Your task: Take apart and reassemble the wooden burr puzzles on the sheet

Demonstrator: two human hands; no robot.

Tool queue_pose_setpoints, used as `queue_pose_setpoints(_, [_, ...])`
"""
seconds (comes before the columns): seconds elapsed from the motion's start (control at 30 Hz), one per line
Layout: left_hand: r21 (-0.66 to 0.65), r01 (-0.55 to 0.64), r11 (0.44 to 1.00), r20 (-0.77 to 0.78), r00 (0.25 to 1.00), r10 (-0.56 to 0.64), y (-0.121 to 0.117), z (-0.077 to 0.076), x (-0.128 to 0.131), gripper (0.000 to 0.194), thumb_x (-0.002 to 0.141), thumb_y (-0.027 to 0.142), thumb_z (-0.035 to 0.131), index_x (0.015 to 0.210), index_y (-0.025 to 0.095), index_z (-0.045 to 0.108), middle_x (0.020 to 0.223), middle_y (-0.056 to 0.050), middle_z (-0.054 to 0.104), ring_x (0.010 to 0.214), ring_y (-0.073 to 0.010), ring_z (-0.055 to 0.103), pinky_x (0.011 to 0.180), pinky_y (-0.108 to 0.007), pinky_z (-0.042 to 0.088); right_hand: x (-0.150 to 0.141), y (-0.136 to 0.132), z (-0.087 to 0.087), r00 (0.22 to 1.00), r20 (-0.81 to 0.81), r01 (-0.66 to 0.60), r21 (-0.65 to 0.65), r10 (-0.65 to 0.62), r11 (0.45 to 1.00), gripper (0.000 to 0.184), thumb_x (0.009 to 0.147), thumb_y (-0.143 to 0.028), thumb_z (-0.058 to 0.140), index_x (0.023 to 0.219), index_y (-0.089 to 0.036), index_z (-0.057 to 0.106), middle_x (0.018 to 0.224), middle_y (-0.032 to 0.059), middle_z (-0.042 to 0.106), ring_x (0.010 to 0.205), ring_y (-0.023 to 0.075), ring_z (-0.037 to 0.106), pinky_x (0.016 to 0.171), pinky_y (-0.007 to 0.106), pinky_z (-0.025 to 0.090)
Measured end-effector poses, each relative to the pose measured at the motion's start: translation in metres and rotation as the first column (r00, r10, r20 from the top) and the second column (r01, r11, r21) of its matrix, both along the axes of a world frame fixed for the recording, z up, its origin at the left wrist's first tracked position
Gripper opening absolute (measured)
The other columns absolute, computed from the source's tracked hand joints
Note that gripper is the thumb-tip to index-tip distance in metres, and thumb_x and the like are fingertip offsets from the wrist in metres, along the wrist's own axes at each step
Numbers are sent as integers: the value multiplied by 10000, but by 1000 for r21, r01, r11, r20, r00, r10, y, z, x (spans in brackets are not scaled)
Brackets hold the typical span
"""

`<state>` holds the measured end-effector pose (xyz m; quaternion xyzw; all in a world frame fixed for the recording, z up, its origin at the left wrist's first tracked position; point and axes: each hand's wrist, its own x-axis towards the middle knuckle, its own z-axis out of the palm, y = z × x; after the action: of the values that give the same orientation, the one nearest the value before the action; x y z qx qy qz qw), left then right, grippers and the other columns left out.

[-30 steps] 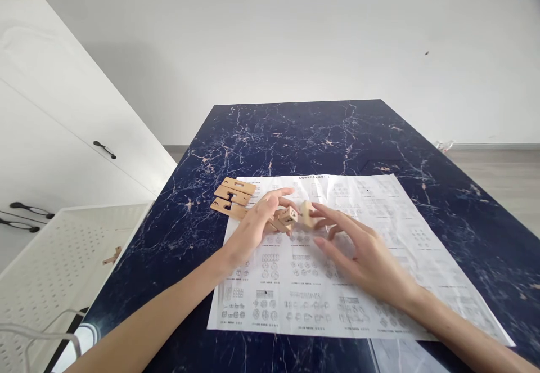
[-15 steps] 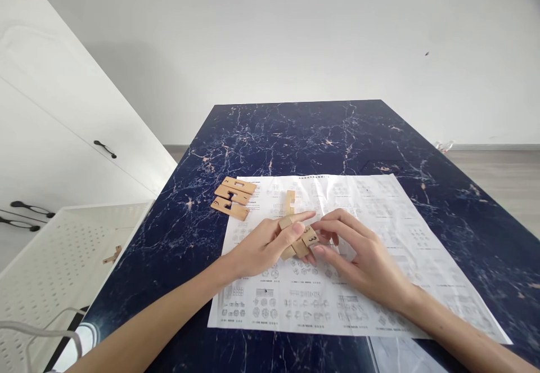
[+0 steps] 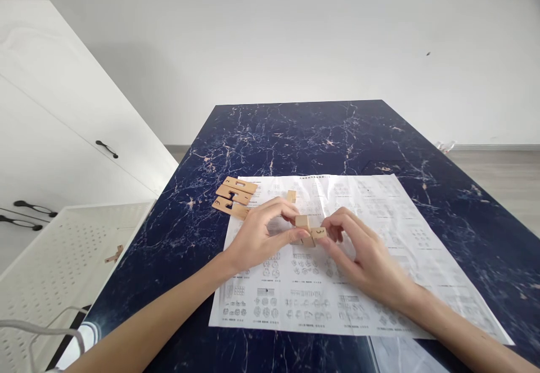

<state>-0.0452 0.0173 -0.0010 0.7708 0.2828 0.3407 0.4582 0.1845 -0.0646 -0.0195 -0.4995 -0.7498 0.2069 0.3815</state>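
Pale wooden block cluster [image 3: 311,233], frame centre: probably light, stiff; grip flat faces. My left hand [image 3: 256,234] pinches its left side, right hand [image 3: 363,249] the "3" end.

Between my left hand [image 3: 257,239] and right hand [image 3: 366,252] are blocks [image 3: 306,228], flat pieces [image 3: 233,196] at the blocks' ten o'clock, the sheet [image 3: 392,300] underneath.

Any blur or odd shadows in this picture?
Head view: small print on the paper sheet is too soft to read; same view: the wooden block shows a legible 3; same view: faint shadow greys the wall beside the white cabinet.
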Motion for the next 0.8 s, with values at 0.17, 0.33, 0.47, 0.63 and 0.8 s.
queue_pose_setpoints(0.17, [20, 57, 998, -3, 998, -57, 0, -1, -2, 172, 962, 355, 806, 968, 208, 717, 989, -32, 716, 935, -195, 666, 882, -351, 552, -2, 0, 0, 987, 131, -100, 34, 95, 994, 250, 1138, -295, 442, 917, -217, 528, 809, 0, 530, 630, 151, 487, 597, 313, 400])
queue_pose_setpoints(0.33, [200, 58, 978, 21, 998, -63, -1, -5, -1, 177, 960, 335, 813, 1006, 197, 713, 982, -36, 726, 917, -192, 687, 856, -343, 567, -3, -1, 4, 996, 15, -80, -177, 84, 981, 403, 1141, -375, 412, 769, -228, 461, 701, -23, 489, 591, 142, 464, 570, 303, 355])
queue_pose_setpoints(0.47, [442, 142, 886, -65, 990, -126, -3, -9, -1, 192, 994, 360, 773, 1091, 213, 695, 1054, -53, 759, 974, -207, 713, 903, -364, 580, -3, 0, 8, 994, -109, -29, -430, -20, 902, 515, 1107, -545, 395, 693, -238, 417, 618, -39, 385, 544, 136, 338, 518, 307, 263])
queue_pose_setpoints(0.63, [665, 218, 714, -241, 968, -72, -3, -4, -5, 132, 1051, 350, 696, 1155, 268, 687, 1126, -29, 798, 1126, -247, 710, 1000, -414, 551, -3, 4, 11, 940, -294, -54, -634, -175, 772, 616, 1031, -723, 457, 645, -256, 344, 576, -55, 304, 512, 122, 242, 493, 311, 231])
queue_pose_setpoints(0.8, [689, 282, 668, -274, 954, -120, -9, -2, -2, 118, 1031, 288, 701, 1147, 297, 682, 1235, -22, 773, 1188, -235, 705, 1044, -401, 550, 4, 9, 12, 823, -444, -42, -671, -355, 741, 653, 1008, -732, 531, 621, -267, 285, 564, -68, 247, 470, 117, 263, 475, 315, 302])
